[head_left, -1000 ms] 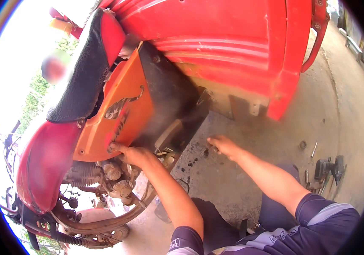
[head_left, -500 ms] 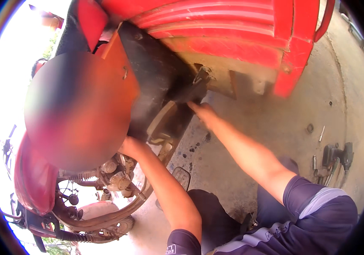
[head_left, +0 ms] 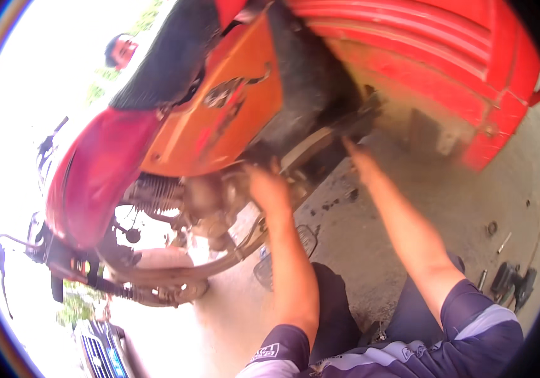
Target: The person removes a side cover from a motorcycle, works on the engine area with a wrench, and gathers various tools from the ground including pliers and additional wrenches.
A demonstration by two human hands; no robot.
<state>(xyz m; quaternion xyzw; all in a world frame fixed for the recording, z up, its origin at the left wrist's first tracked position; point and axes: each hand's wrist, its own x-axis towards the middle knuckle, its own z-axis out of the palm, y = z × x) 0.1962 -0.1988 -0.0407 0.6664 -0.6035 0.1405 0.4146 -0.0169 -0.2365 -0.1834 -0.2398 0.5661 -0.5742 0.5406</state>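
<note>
My left hand [head_left: 264,183], blurred, has its fingers apart at the engine [head_left: 191,205] just below the orange side panel [head_left: 216,120] of a motorised tricycle. My right hand [head_left: 361,164] reaches toward a dark housing [head_left: 358,120] behind the engine; its index finger points forward and the others look curled, with whatever is in them unclear. A curved brown frame tube [head_left: 219,264] runs below the engine. The red fuel tank [head_left: 100,176] and black seat [head_left: 163,69] are at upper left.
A red cargo bed [head_left: 421,57] fills the upper right. On the concrete floor [head_left: 497,189] lie a power tool [head_left: 512,283], a small rod [head_left: 504,242] and a ring [head_left: 492,227]. Another person's head [head_left: 119,50] shows behind the seat; a car front [head_left: 100,349] is at lower left.
The tricycle appears further right as the view shifts. My right hand has moved up toward the dark housing; my left hand has shifted from the panel's corner toward its lower rear edge.
</note>
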